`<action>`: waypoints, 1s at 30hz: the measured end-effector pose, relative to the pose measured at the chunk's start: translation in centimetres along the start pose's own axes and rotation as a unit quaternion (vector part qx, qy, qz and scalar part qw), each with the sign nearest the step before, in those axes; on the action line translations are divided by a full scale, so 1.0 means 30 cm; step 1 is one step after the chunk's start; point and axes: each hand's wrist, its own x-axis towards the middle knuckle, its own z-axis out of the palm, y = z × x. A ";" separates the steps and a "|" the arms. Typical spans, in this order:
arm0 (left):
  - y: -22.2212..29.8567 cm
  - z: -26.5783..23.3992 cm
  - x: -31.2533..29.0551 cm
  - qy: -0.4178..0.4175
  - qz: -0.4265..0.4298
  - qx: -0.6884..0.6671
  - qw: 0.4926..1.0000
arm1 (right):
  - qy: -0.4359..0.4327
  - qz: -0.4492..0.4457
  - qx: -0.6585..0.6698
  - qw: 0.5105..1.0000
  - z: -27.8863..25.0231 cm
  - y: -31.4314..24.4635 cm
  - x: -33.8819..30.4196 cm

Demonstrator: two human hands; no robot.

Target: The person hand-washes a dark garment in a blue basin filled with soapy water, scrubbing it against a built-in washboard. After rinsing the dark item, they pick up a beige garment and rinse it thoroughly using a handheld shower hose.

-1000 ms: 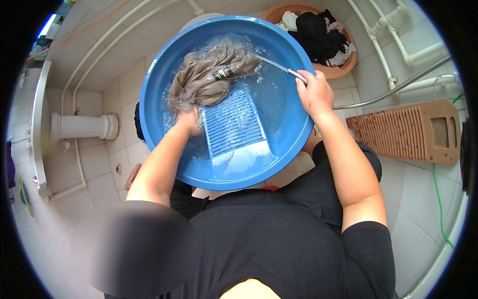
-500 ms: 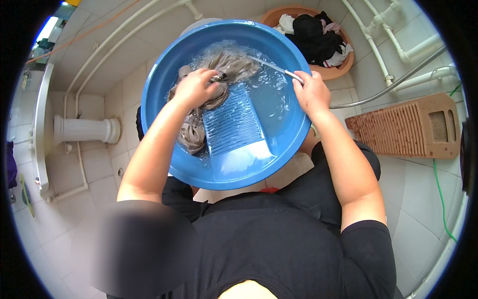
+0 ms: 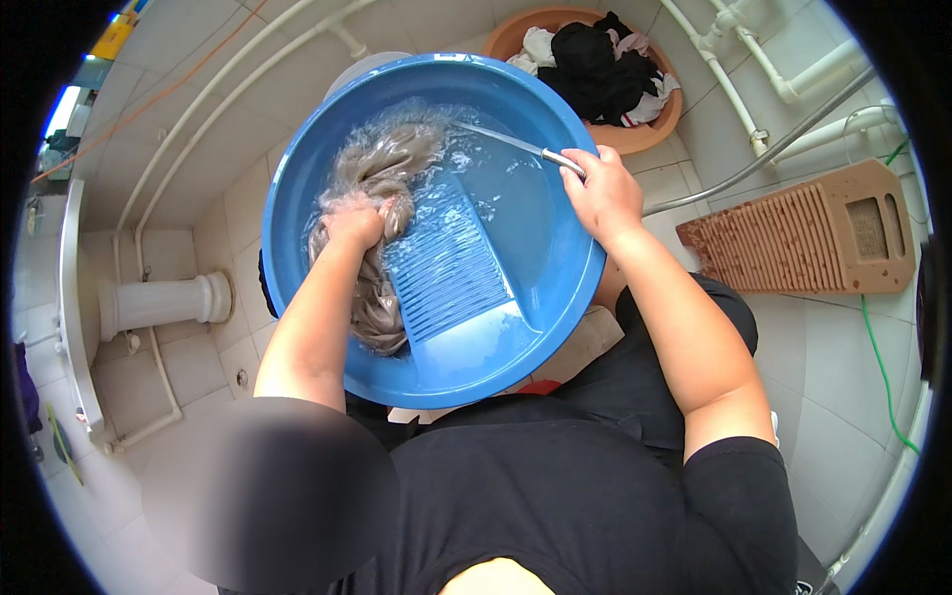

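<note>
A large blue basin (image 3: pixel 567 317) holds water, and a ridged washboard surface (image 3: pixel 451 283) slopes down inside it toward me. Along its left side lies a soaked grey-brown garment (image 3: pixel 392 157), partly under water. My left hand (image 3: pixel 354 220) is closed on a bunch of that cloth at the waterline, with some fingertips hidden in the folds. In my right hand (image 3: pixel 607 196), over the basin's right rim, is a slim metal hose nozzle (image 3: pixel 563 163). A water jet (image 3: pixel 501 137) shoots from it leftward onto the far end of the garment, stirring up bubbles and splashes.
Behind the basin at the right, an orange tub (image 3: pixel 511 35) holds black and white clothes (image 3: pixel 595 69). A brown washboard (image 3: pixel 773 236) leans at the right near a grey hose (image 3: pixel 759 164). White pipes (image 3: pixel 838 124) run along the tiled walls, and a pedestal sink (image 3: pixel 164 302) stands left.
My left hand has moved down and left, closing on the cloth. The garment is now stretched out along the basin's left side. My right hand keeps the nozzle spraying; the whole view has shifted slightly.
</note>
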 end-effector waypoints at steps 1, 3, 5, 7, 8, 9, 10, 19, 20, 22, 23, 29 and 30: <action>-0.003 -0.006 0.006 0.014 0.012 0.015 1.000 | -0.006 0.006 -0.001 1.000 -0.004 -0.006 0.000; 0.019 -0.034 -0.017 0.029 -0.022 0.020 0.999 | -0.018 0.017 -0.004 1.000 -0.012 -0.020 0.000; 0.031 -0.024 -0.028 0.052 -0.052 -0.004 0.997 | -0.028 0.028 -0.007 0.999 -0.020 -0.021 0.006; -0.005 0.052 -0.029 0.106 -0.020 -0.004 0.994 | -0.032 0.032 -0.011 0.999 -0.016 -0.023 0.007; -0.025 0.085 -0.028 0.133 -0.005 -0.004 0.991 | -0.030 0.030 -0.016 0.999 -0.014 -0.018 0.011; -0.030 0.069 -0.056 0.164 0.010 0.001 0.986 | -0.028 0.028 -0.020 0.999 -0.011 -0.018 0.012; -0.048 0.042 -0.081 0.130 0.024 -0.052 0.990 | -0.028 0.029 -0.025 0.999 -0.009 -0.019 0.011; -0.225 -0.134 -0.424 -0.003 0.144 -0.350 0.925 | -0.036 0.022 -0.040 0.998 -0.027 -0.036 0.005; -0.246 -0.136 -0.454 -0.008 0.133 -0.388 0.912 | -0.035 0.024 -0.038 0.998 -0.028 -0.036 0.003; -0.268 -0.152 -0.510 -0.101 0.113 -0.475 0.867 | -0.034 0.028 -0.035 0.998 -0.024 -0.031 0.006; -0.273 -0.175 -0.523 -0.175 0.109 -0.469 0.859 | -0.026 0.024 -0.034 0.999 -0.020 -0.026 0.007; -0.178 -0.158 -0.525 0.036 0.205 -0.053 0.977 | -0.010 0.009 -0.027 1.000 -0.009 -0.024 0.006; -0.169 -0.099 -0.488 -0.002 0.217 -0.008 0.976 | -0.010 0.009 -0.023 1.000 -0.011 -0.024 0.006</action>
